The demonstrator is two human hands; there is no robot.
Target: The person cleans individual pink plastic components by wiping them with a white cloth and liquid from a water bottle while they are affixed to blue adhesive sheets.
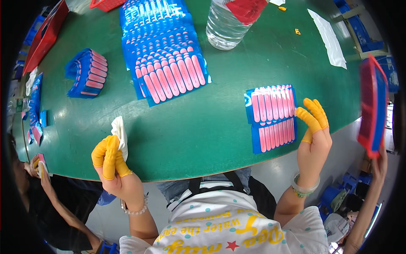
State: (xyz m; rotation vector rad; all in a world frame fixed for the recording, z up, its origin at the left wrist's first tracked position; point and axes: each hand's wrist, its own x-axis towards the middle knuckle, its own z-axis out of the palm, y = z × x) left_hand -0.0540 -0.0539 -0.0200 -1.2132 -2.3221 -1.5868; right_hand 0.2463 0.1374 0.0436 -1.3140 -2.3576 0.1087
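Note:
My left hand (113, 163), with yellow finger cots on its fingers, is closed on a white cloth (120, 133) that sticks up past the fingertips. On the right, my right hand (314, 131), also in yellow finger cots, holds its fingers stretched out at the edge of a small stack of blue sheets with pink strips (274, 106). Its fingertips are at or just beside the stack's right edge; touching I cannot tell. A long overlapping row of similar blue sheets (173, 76) lies farther back. To its left, a curled blue sheet with pink strips (91, 74) rests on the table.
The green table (203, 139) bears a clear ridged bottle (226, 29) with a red label, a white paper strip (330, 40) and a red tray (44, 36). At right, another person's hand (379, 163) holds a red basket (372, 106). Another person's hands (40, 167) work at far left.

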